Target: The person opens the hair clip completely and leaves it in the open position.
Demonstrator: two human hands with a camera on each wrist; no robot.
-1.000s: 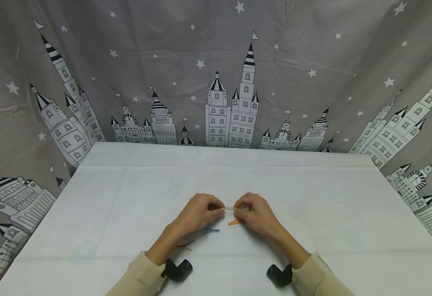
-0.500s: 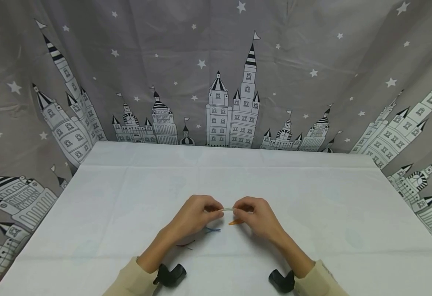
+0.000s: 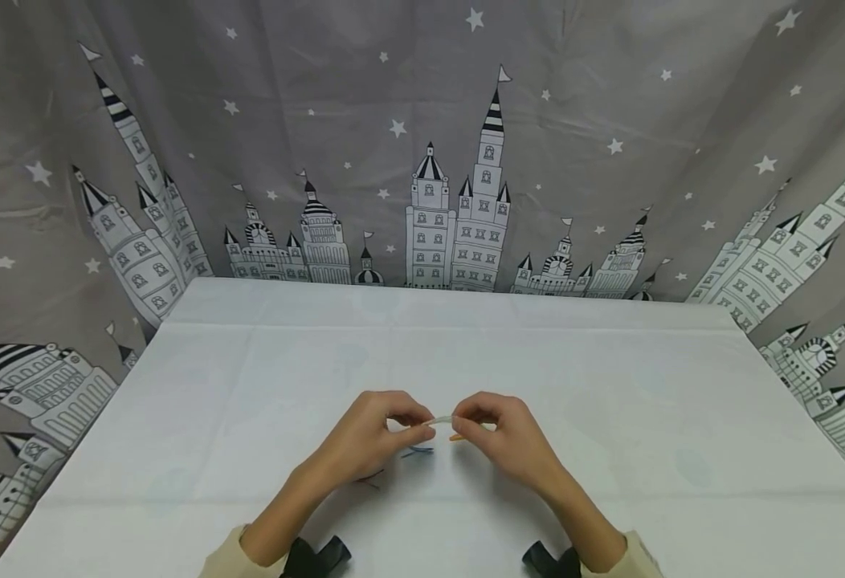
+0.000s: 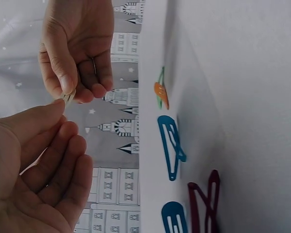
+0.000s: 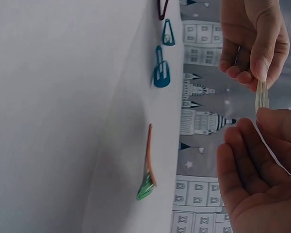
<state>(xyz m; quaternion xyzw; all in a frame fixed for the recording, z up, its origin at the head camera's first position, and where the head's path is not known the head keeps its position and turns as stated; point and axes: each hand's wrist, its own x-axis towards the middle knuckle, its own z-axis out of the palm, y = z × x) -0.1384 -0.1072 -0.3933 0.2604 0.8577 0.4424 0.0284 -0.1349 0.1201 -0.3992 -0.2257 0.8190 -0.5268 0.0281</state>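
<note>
At the far left, a grey cloth (image 3: pixel 18 265) printed with castles and stars hangs past the white-covered desk (image 3: pixel 126 449), running on behind it and round to the far right. Next comes a beige sleeve (image 3: pixel 242 554), with a black device (image 3: pixel 317 559) by the wrist. Further in, low on the desk, lies a dark red clip (image 4: pixel 211 211) with its arms spread. Over that side is the left hand (image 3: pixel 365 433), its grip closed: thumb and fingertip pinch one end of a pale hair clip (image 5: pixel 262 94). Beneath lie two blue clips (image 4: pixel 165 143), near each other on the desk. The pale hair clip bridges the two hands, raised above the desk and slightly aslant, its left end lower. Past the blue pair sits an orange and green piece (image 5: pixel 151 165), partly hidden from above by the right hand (image 3: pixel 512 437), which pinches the clip's other end, also thumb to fingertip. A second black device (image 3: pixel 551 562) and sleeve (image 3: pixel 628 556) finish that arm.
</note>
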